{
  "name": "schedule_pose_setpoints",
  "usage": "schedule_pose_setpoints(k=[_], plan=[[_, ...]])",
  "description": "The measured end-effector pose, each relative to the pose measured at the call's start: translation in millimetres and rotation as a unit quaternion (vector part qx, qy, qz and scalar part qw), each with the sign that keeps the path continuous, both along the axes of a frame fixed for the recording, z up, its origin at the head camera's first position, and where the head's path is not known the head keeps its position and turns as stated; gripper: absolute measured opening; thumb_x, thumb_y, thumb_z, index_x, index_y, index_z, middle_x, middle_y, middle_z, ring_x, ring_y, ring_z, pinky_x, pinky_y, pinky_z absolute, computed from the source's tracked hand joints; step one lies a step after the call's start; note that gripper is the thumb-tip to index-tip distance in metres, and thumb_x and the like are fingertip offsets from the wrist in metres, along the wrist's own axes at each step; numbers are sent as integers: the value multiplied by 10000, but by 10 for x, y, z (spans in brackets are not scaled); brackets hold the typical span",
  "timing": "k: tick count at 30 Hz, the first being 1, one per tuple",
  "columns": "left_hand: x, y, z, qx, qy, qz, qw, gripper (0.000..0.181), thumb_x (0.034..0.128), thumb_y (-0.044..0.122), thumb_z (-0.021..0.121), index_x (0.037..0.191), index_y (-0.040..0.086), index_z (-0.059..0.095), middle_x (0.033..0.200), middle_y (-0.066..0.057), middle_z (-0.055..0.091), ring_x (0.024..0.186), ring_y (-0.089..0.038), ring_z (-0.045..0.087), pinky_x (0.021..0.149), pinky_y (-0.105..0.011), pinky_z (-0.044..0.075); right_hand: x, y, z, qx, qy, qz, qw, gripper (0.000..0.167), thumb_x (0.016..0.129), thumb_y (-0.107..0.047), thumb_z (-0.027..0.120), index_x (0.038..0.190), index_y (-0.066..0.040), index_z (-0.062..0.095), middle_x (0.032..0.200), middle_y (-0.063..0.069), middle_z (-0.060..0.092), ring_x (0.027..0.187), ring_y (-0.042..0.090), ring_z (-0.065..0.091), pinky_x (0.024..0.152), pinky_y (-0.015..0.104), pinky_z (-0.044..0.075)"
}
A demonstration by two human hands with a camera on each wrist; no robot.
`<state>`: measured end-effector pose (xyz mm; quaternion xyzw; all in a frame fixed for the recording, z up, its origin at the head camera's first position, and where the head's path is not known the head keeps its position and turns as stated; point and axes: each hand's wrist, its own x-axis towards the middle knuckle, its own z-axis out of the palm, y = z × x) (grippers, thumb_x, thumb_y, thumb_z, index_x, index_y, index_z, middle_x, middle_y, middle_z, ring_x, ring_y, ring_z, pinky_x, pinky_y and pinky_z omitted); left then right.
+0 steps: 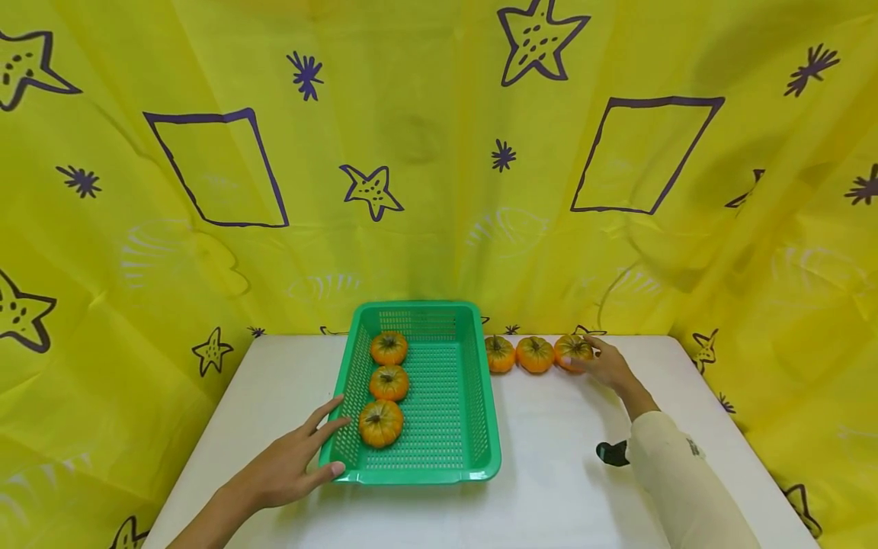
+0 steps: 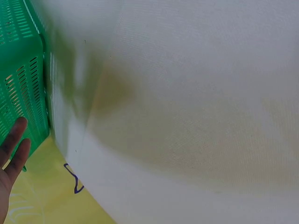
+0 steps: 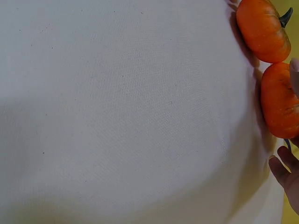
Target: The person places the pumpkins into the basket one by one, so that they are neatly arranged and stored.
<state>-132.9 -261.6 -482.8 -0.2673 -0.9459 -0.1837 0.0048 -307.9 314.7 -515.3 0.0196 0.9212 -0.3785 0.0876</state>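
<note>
Clearly, the rightmost pumpkin (image 1: 571, 348) sits between thumb and fingers of the right hand (image 1: 609, 370), spread around it; whether they grip cannot be told. The left hand (image 1: 284, 461) splays its fingers at the near left rim of the green basket (image 1: 492, 435). Inside, three pumpkins (image 1: 389, 383) line its left; floor extends rightward. Another row of three (image 1: 535, 355), rightmost included, follows the far edge of the surface (image 1: 549, 473).

We are holding our left hand (image 1: 291, 463) splayed, our sleeved right arm (image 1: 686, 484) outstretched and our right hand (image 1: 609, 367) curved.
</note>
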Motion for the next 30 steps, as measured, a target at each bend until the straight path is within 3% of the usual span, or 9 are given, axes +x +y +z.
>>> schedule_pose_setpoints(k=[5, 11, 20, 30], plan=[[4, 8, -3, 17, -12, -22, 10000, 600, 961, 409, 648, 1486, 166, 491, 1667, -29, 222, 1215, -325, 634, 874, -496, 558, 28, 17, -15, 135, 218, 3, 9997, 850, 917, -327, 734, 1532, 67, 298, 1494, 413, 334, 1377, 580, 318, 1131, 661, 275], [2, 8, -14, 11, 46, -35, 10000, 603, 960, 403, 651, 1488, 162, 489, 1666, -28, 225, 1210, -319, 636, 875, -496, 557, 39, 51, -42, -24, 398, -7, 9992, 781, 921, -246, 732, 1504, 84, 330, 1459, 410, 385, 1321, 563, 417, 1082, 614, 387], [10, 0, -32, 17, -37, -4, 10000, 600, 963, 408, 646, 1491, 171, 484, 1672, -17, 210, 1209, -321, 637, 868, -495, 559, 100, 38, -29, 5, 203, -90, 9998, 783, 922, -331, 730, 1487, 68, 363, 1422, 430, 406, 1308, 573, 409, 1064, 629, 390], [-1, -6, -19, 45, -1, -31, 10000, 608, 964, 420, 644, 1491, 164, 481, 1669, -34, 213, 1205, -339, 636, 858, -502, 562, 116, 6, 105, 32, 623, -41, 9980, 741, 944, -355, 696, 1479, 55, 387, 1417, 407, 435, 1282, 580, 436, 1004, 616, 447]])
